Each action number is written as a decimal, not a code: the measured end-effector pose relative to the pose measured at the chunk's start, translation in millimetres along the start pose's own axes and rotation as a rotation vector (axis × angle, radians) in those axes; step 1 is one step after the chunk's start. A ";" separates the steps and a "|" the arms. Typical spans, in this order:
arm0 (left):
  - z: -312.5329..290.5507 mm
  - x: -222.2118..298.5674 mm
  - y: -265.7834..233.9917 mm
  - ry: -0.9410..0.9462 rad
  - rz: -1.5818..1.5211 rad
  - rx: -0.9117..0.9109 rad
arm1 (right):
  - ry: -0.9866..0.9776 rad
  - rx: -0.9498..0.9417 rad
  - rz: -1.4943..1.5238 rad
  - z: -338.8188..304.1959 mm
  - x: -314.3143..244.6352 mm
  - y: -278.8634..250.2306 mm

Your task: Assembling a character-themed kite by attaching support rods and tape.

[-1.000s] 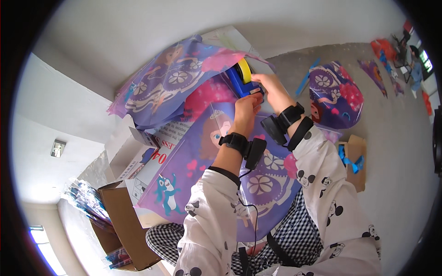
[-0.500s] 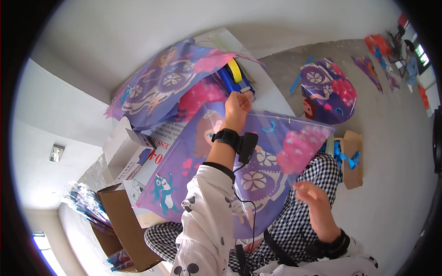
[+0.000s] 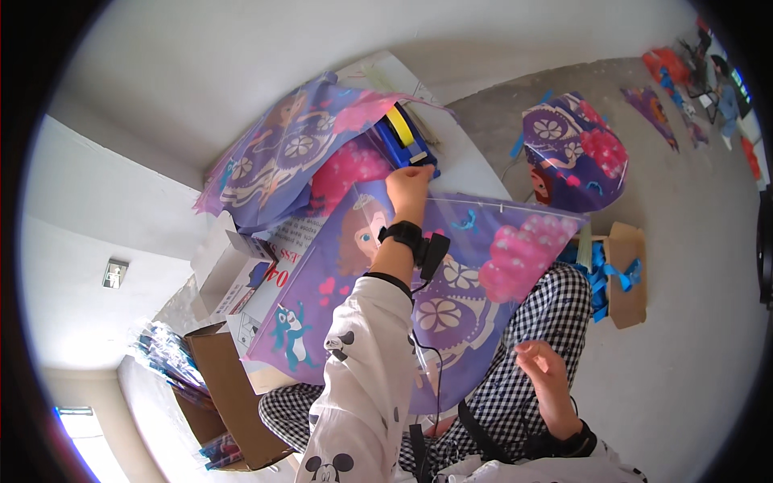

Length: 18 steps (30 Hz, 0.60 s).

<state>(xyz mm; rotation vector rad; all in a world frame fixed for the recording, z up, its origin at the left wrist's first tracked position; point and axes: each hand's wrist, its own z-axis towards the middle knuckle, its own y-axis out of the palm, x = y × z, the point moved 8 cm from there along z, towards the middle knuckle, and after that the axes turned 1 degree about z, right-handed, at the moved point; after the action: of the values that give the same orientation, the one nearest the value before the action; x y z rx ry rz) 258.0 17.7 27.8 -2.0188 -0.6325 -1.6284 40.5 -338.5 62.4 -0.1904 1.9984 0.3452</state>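
Observation:
My left hand [image 3: 409, 191] reaches up to the front end of a blue tape dispenser [image 3: 403, 143] with a yellow core. Its fingers are pinched together there; what they hold, if anything, is hidden. Under my left forearm a purple printed sheet [image 3: 346, 302], triangular like a kite, lies over the table and my lap, showing a cartoon figure and pink balloons. My right hand [image 3: 547, 386] hovers above my checked trousers near the sheet's right side, fingers loosely bent and apart, holding nothing.
More purple printed sheets [image 3: 278, 153] are heaped on the far left of the white table [image 3: 475, 165]. A small white carton [image 3: 229, 266] lies at left, above a brown box [image 3: 233, 402] with plastic-wrapped packs. A box [image 3: 630, 270] with blue ribbon and another printed piece [image 3: 573, 149] are at right.
My left hand has turned and its fingers have closed at the dispenser's front end. My right hand has moved slightly down, away from the sheet.

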 end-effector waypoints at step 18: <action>-373.2 111.9 -416.7 0.809 -0.834 0.391 | -0.386 -0.869 -0.691 -1.9 -132.2 194.7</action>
<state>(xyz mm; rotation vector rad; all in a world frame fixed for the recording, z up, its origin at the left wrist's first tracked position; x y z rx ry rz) -262.7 121.3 236.7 -0.6866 -1.4017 -2.2967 41.3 -157.5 212.8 -1.2210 1.1905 0.7079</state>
